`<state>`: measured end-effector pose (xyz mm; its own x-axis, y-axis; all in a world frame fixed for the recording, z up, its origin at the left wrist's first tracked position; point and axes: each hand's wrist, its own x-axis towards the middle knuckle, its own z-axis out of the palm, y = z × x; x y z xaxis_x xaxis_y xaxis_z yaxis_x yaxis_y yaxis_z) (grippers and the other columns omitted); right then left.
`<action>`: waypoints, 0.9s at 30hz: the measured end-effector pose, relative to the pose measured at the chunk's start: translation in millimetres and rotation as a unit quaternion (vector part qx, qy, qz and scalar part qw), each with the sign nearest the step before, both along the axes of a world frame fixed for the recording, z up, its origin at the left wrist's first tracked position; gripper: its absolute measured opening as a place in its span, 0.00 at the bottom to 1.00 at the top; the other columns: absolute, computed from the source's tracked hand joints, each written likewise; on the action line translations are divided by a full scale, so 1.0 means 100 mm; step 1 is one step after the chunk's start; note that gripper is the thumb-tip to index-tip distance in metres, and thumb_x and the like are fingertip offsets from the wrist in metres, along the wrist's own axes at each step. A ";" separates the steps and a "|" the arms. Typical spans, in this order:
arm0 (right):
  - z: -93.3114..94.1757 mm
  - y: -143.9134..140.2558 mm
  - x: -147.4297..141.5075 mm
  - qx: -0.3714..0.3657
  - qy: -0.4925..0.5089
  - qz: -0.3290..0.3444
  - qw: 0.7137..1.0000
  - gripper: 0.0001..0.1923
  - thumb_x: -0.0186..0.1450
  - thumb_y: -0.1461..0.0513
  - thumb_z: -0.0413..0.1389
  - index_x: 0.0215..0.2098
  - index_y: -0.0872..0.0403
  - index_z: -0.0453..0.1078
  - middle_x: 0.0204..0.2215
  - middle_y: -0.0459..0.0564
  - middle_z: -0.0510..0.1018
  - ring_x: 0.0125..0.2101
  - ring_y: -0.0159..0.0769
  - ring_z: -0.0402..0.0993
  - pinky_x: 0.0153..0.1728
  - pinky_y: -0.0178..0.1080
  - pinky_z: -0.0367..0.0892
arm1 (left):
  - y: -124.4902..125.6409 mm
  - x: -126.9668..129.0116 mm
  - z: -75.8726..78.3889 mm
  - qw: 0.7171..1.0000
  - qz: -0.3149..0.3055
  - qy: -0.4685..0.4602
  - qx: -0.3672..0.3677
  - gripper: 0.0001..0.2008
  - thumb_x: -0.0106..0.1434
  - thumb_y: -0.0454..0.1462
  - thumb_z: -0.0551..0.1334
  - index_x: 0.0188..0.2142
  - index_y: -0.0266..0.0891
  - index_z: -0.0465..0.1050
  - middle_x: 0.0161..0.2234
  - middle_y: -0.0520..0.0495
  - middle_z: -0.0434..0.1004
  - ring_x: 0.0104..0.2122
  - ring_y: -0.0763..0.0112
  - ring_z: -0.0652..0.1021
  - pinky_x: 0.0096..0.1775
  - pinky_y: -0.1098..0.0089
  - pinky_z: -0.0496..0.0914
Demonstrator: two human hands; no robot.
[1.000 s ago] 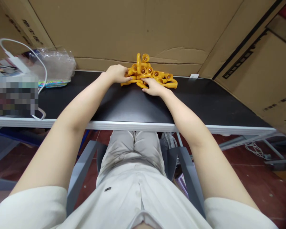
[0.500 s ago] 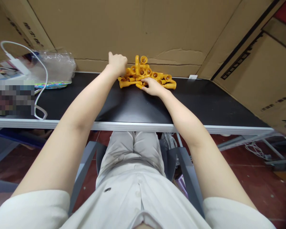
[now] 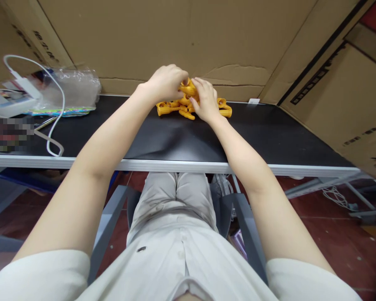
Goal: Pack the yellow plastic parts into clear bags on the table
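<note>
A heap of orange-yellow plastic pieces (image 3: pixel 164 110) with round cup-like ends and slim handles lies at the back of the black table (image 3: pixel 181 142). My left hand (image 3: pixel 169 82) is above the heap, fingers curled round an upper yellow plastic piece (image 3: pixel 188 88). From the other side my right hand (image 3: pixel 206 99) closes over the pieces, its fingertips near that same upper piece and its thumb lower down. What lies under the right palm is hidden. One loose curved piece (image 3: pixel 187 115) sticks out toward me, below the hands.
Cardboard panels (image 3: pixel 194 46) stand behind the table and at its right. At the left are a white cable (image 3: pixel 62 98), a white box-shaped device (image 3: pixel 29 88) and clear plastic bags (image 3: pixel 78 85). A metal edge (image 3: pixel 175 166) runs along the front.
My left hand has moved right, from the heap's left side to its top, and grips a piece. My right hand has risen slightly and shifted right, closing over the pieces.
</note>
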<state>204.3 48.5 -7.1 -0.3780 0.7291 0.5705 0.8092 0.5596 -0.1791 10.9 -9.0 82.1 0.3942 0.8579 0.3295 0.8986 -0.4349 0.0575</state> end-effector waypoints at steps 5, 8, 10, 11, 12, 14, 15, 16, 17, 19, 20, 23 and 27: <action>0.08 -0.08 0.02 -0.022 -0.026 0.011 0.999 0.29 0.74 0.59 0.48 0.72 0.48 0.68 0.73 0.57 0.72 0.77 0.54 0.61 0.81 0.63 0.49 | -0.01 -0.01 -0.07 0.999 -0.036 -0.007 0.010 0.24 0.61 0.38 0.61 0.56 0.47 0.84 0.57 0.38 0.83 0.68 0.38 0.72 0.67 0.49 0.66; 0.12 -0.07 0.06 -0.006 -0.014 0.013 1.000 0.27 0.73 0.58 0.49 0.69 0.50 0.69 0.70 0.59 0.75 0.73 0.56 0.66 0.79 0.63 0.53 | -0.06 -0.04 -0.07 0.999 0.005 -0.054 0.007 0.26 0.59 0.41 0.64 0.57 0.57 0.83 0.58 0.42 0.82 0.77 0.36 0.57 0.68 0.44 0.64; 0.13 -0.07 0.07 0.002 -0.002 0.012 1.000 0.26 0.74 0.57 0.49 0.68 0.49 0.70 0.68 0.59 0.77 0.71 0.57 0.68 0.78 0.63 0.55 | -0.10 -0.06 -0.06 0.996 0.024 -0.084 0.013 0.30 0.59 0.44 0.64 0.62 0.58 0.81 0.61 0.44 0.80 0.76 0.35 0.57 0.68 0.42 0.61; 0.13 -0.07 0.07 0.003 0.003 0.011 1.000 0.26 0.74 0.56 0.48 0.68 0.47 0.70 0.67 0.58 0.78 0.70 0.58 0.69 0.78 0.64 0.55 | -0.12 -0.06 -0.06 0.994 0.033 -0.099 0.015 0.32 0.59 0.44 0.63 0.64 0.57 0.79 0.62 0.45 0.79 0.73 0.33 0.60 0.68 0.41 0.60; 0.14 -0.08 0.07 0.003 0.007 0.008 1.000 0.25 0.75 0.54 0.48 0.67 0.46 0.70 0.66 0.58 0.79 0.70 0.58 0.69 0.77 0.64 0.56 | -0.12 -0.07 -0.06 0.993 0.043 -0.112 0.014 0.34 0.59 0.45 0.63 0.66 0.55 0.78 0.62 0.45 0.79 0.70 0.32 0.64 0.68 0.39 0.59; 0.16 -0.12 0.06 0.004 0.008 -0.001 1.000 0.23 0.77 0.51 0.48 0.66 0.43 0.70 0.65 0.56 0.80 0.69 0.58 0.69 0.77 0.64 0.56 | -0.12 -0.08 -0.08 0.989 0.064 -0.135 0.007 0.35 0.59 0.45 0.63 0.67 0.56 0.77 0.59 0.45 0.81 0.65 0.30 0.69 0.66 0.37 0.60; 0.18 -0.14 0.05 0.004 0.005 -0.007 1.000 0.23 0.77 0.51 0.47 0.65 0.43 0.71 0.64 0.56 0.81 0.69 0.57 0.70 0.77 0.64 0.57 | -0.11 -0.08 -0.10 0.987 0.071 -0.146 0.004 0.34 0.59 0.46 0.63 0.66 0.58 0.77 0.57 0.45 0.83 0.64 0.29 0.69 0.65 0.37 0.62; 0.20 -0.18 0.04 0.003 0.001 -0.013 1.000 0.23 0.77 0.50 0.47 0.65 0.43 0.71 0.64 0.56 0.81 0.69 0.57 0.70 0.77 0.63 0.57 | -0.10 -0.08 -0.12 0.985 0.077 -0.155 0.004 0.33 0.59 0.46 0.64 0.65 0.60 0.77 0.54 0.46 0.84 0.64 0.29 0.70 0.63 0.37 0.64; 0.23 -0.21 0.03 0.000 -0.006 -0.019 1.000 0.22 0.76 0.51 0.47 0.64 0.43 0.71 0.65 0.56 0.80 0.69 0.57 0.70 0.77 0.63 0.57 | -0.08 -0.09 -0.14 0.983 0.081 -0.162 0.007 0.32 0.59 0.46 0.65 0.64 0.62 0.77 0.53 0.46 0.85 0.64 0.29 0.70 0.62 0.38 0.66; 0.28 -0.28 0.03 -0.006 -0.020 -0.029 0.999 0.22 0.74 0.55 0.46 0.63 0.43 0.70 0.66 0.56 0.79 0.70 0.57 0.69 0.78 0.63 0.54 | -0.05 -0.10 -0.19 0.981 0.088 -0.171 0.008 0.30 0.59 0.45 0.65 0.62 0.60 0.79 0.52 0.45 0.86 0.63 0.31 0.73 0.60 0.40 0.70; 0.30 -0.31 0.02 -0.006 -0.029 -0.032 0.999 0.23 0.73 0.57 0.46 0.62 0.44 0.70 0.66 0.56 0.79 0.71 0.57 0.68 0.79 0.62 0.52 | -0.02 -0.10 -0.22 0.980 0.090 -0.175 0.000 0.29 0.58 0.45 0.66 0.61 0.57 0.79 0.51 0.45 0.86 0.62 0.32 0.75 0.58 0.42 0.72; 0.33 -0.33 0.02 0.005 -0.054 -0.025 0.998 0.23 0.71 0.61 0.46 0.60 0.44 0.71 0.67 0.56 0.79 0.72 0.55 0.66 0.80 0.63 0.47 | 0.06 -0.13 -0.31 0.972 0.092 -0.206 -0.061 0.28 0.58 0.43 0.67 0.59 0.46 0.79 0.46 0.41 0.85 0.52 0.39 0.82 0.50 0.49 0.77; 0.31 -0.30 -0.01 0.013 -0.047 0.020 0.999 0.24 0.75 0.58 0.40 0.56 0.43 0.75 0.62 0.54 0.84 0.72 0.56 0.66 0.80 0.69 0.39 | 0.19 -0.20 -0.42 0.949 0.077 -0.253 -0.171 0.23 0.59 0.42 0.68 0.54 0.41 0.80 0.32 0.45 0.80 0.40 0.50 0.84 0.41 0.56 0.78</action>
<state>202.9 18.8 24.4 -0.4592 0.6978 0.5498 0.7992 0.5947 -0.0872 -9.5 10.5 40.3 0.1206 0.9835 0.1350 0.7705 -0.1785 0.6119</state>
